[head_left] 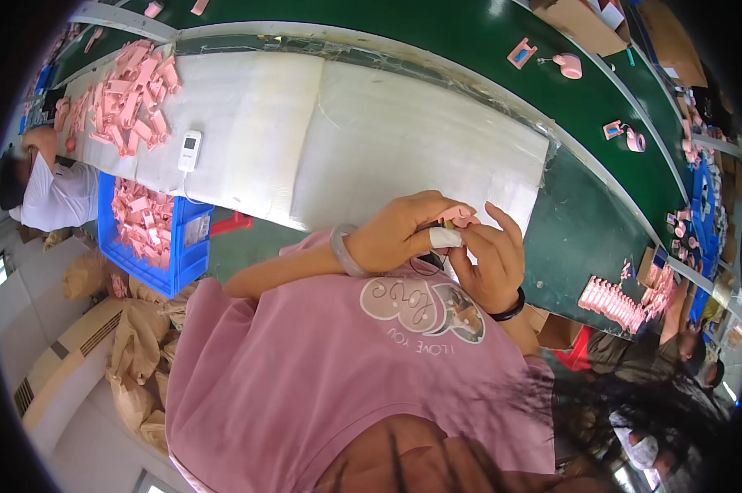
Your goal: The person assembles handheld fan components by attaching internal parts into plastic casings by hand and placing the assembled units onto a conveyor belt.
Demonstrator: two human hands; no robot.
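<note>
Close in front of my chest, both hands are together at a small pink plastic part (461,215). My left hand (391,236) is closed on it, with white tape round one finger and a pale bangle at the wrist. From the other side my right hand (494,256) pinches at the same part, one finger raised and a dark band at its wrist. Thin wires (431,267) hang below the fingers. Fingers cover much of the part, so its full shape is hidden.
Pink parts lie heaped (133,94) on the white-covered table (379,123); more fill a blue crate (174,267). A white handheld device (190,151) is nearby. Beyond runs a green conveyor (436,37) with wired pink pieces. Pink parts stand in rows (613,304) at right. People sit at both sides.
</note>
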